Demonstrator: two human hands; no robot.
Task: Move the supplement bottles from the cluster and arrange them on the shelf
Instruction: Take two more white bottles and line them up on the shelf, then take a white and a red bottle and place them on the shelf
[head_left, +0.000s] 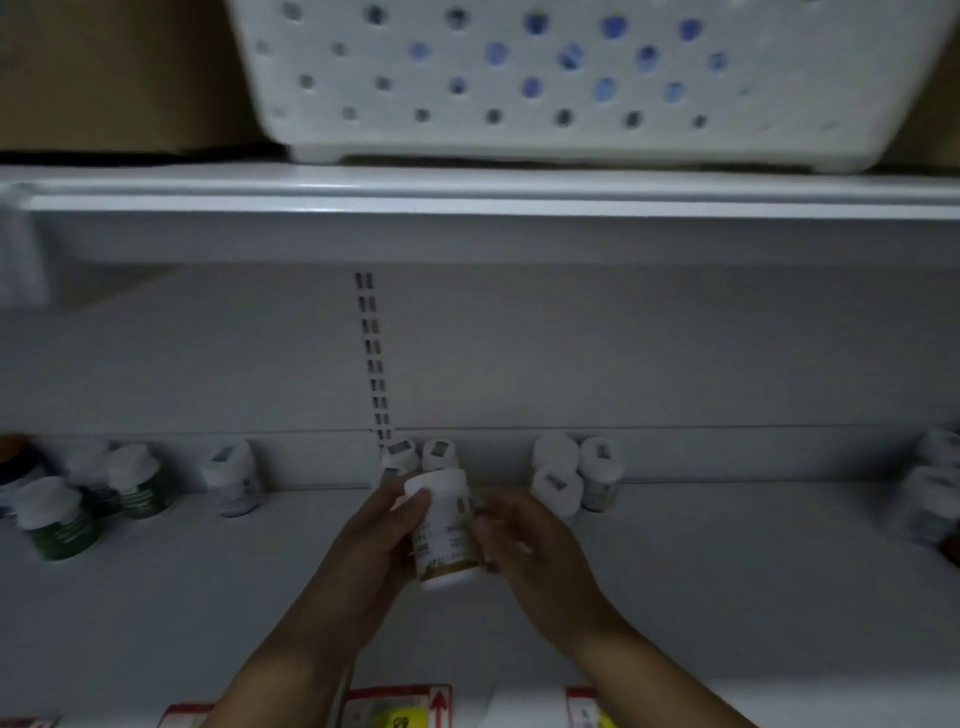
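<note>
A single head-worn wide-angle camera faces straight into the shelf (727, 571), close to its front edge and angled slightly down. It takes in the back panel (623, 353) and the upper shelf's underside (467, 234) overhead; edges curve.

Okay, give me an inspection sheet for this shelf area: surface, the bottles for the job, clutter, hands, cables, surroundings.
Surface: white shelf, dim light, picture slightly blurred.
Job's things: gold-label bottle with white cap, held above the shelf; two white-capped bottles at the back wall behind it; white-capped cluster to the right of them; lone white bottle to the left.
Clutter: green-label bottles at far left; more bottles at the right edge, too blurred to tell apart.
Hands: left hand and right hand both grip the gold-label bottle.
Cables: nothing seen.
Surroundings: perforated white basket and cardboard box on the shelf above; price tags on the front edge.
</note>
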